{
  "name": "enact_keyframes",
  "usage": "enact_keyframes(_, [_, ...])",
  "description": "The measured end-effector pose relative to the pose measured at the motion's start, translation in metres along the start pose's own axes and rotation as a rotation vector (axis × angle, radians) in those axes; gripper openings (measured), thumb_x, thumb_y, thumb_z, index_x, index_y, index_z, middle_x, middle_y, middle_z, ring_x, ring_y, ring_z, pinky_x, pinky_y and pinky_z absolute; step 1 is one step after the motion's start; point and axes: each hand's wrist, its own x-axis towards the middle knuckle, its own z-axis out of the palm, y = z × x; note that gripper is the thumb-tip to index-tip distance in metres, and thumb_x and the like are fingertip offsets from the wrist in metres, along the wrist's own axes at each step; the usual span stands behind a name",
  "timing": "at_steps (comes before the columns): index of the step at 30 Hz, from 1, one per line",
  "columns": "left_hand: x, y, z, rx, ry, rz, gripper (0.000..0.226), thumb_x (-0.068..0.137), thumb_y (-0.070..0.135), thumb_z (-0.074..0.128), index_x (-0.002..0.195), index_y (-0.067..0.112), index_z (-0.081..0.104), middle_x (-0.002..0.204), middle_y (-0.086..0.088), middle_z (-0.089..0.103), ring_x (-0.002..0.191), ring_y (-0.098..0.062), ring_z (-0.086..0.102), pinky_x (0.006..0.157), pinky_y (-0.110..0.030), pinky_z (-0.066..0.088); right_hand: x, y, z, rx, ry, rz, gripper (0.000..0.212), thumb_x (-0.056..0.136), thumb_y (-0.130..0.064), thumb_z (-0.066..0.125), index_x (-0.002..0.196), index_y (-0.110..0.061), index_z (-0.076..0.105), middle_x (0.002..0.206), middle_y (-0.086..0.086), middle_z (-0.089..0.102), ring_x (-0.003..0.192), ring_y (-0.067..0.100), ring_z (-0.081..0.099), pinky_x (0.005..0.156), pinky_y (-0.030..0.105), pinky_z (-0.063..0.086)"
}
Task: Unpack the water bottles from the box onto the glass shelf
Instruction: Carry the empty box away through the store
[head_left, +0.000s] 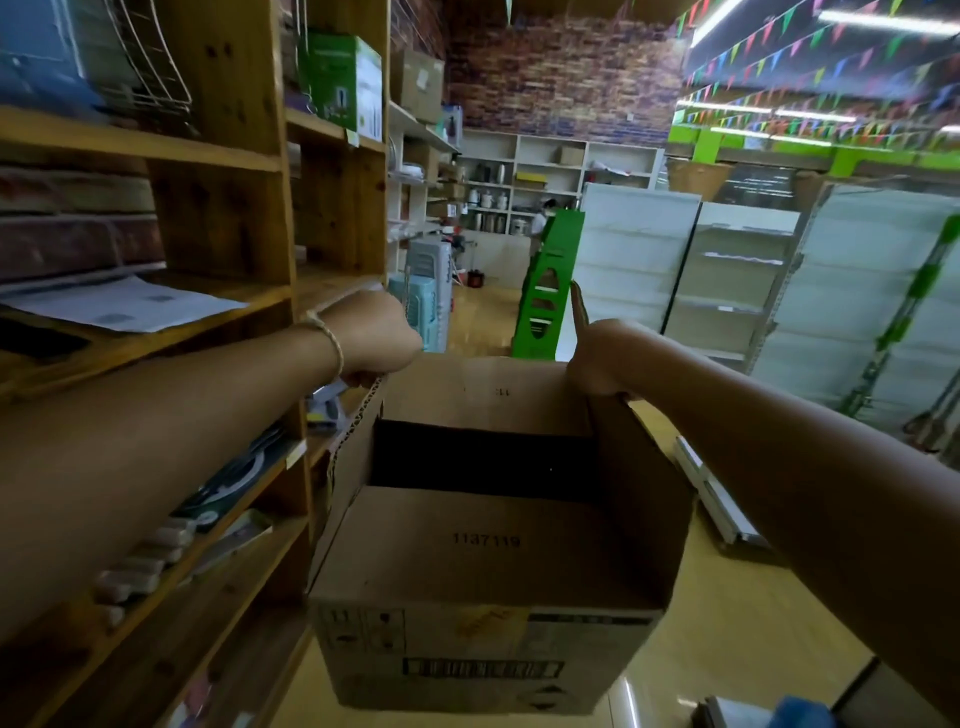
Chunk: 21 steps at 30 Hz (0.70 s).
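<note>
Two hands on one box: which step does this figure show? (student)

Carrying, by my reading. My left hand (375, 336) is curled in a fist over the far left corner of the box (483, 551). My right hand (597, 359) clamps the far right corner, thumb raised. The box hangs between and below both hands, above the floor (737, 623), flaps open. No water bottles show, and the opening below the hands is dark, so I cannot tell what it holds. (operator)

How is it done well? (student)

Keep both grips level so the box does not tip. Hold it by the wall, not by a flap alone, because the ragged torn edge under the left hand looks weak. Wooden shelves (223, 208) stand just beyond the left hand, and I would keep the corner off them. I see no shelf I can call glass, so the set-down place is yet to be found. (operator)

Materials? (student)

Box: brown corrugated cardboard, matt and creased, rectangular, with a number printed on the near flap and a barcode label on the near wall. It would likely buckle under a one-sided load. Shelves: knotty varnished wood. Floor: glossy and reflective. A woven band (332, 340) circles the left wrist. (operator)
</note>
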Motion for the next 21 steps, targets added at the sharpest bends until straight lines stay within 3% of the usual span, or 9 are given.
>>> enact_keyframes(4, [0.042, 0.007, 0.022, 0.010, -0.028, 0.028, 0.020, 0.082, 0.011, 0.047, 0.067, 0.004, 0.058, 0.075, -0.026, 0.067, 0.052, -0.029, 0.057, 0.045, -0.027, 0.041, 0.047, 0.010, 0.008, -0.164, -0.025, -0.044, 0.030, 0.100, -0.009, 0.042, 0.122, 0.003, 0.058, 0.070, 0.004, 0.051, 0.057, 0.015, 0.054, 0.068, 0.028, 0.053])
enact_keyframes(10, [0.117, 0.029, 0.048, 0.021, -0.047, 0.003, 0.024, 0.086, 0.014, 0.045, 0.069, 0.003, 0.059, 0.063, -0.018, 0.064, 0.046, -0.026, 0.059, 0.041, -0.025, 0.043, 0.135, 0.033, 0.019, -0.144, -0.065, -0.063, 0.028, 0.099, -0.012, 0.048, 0.121, 0.002, 0.059, 0.074, 0.006, 0.051, 0.060, 0.015, 0.051, 0.055, 0.024, 0.044])
enact_keyframes(14, [0.174, 0.049, 0.056, 0.039, -0.033, 0.012, 0.023, 0.085, 0.013, 0.046, 0.063, 0.008, 0.050, 0.062, -0.013, 0.050, 0.047, -0.026, 0.048, 0.042, -0.025, 0.036, 0.195, 0.046, 0.016, -0.152, -0.132, -0.011, 0.030, 0.102, -0.012, 0.040, 0.122, 0.005, 0.053, 0.085, 0.012, 0.054, 0.065, 0.018, 0.057, 0.051, 0.023, 0.045])
enact_keyframes(17, [0.210, 0.064, 0.061, 0.071, -0.001, 0.023, 0.024, 0.085, 0.011, 0.047, 0.062, 0.011, 0.045, 0.060, -0.009, 0.044, 0.049, -0.023, 0.041, 0.045, -0.027, 0.030, 0.235, 0.057, 0.008, -0.158, -0.118, -0.026, 0.032, 0.102, -0.012, 0.040, 0.125, 0.006, 0.053, 0.088, 0.013, 0.056, 0.068, 0.019, 0.057, 0.056, 0.024, 0.047])
enact_keyframes(21, [0.251, 0.080, 0.066, 0.112, 0.026, 0.037, 0.023, 0.090, 0.015, 0.046, 0.068, 0.011, 0.049, 0.066, -0.008, 0.048, 0.055, -0.022, 0.043, 0.051, -0.030, 0.034, 0.281, 0.068, -0.001, -0.147, -0.052, -0.043, 0.036, 0.101, -0.014, 0.040, 0.128, 0.005, 0.053, 0.104, 0.015, 0.063, 0.082, 0.023, 0.060, 0.079, 0.031, 0.052])
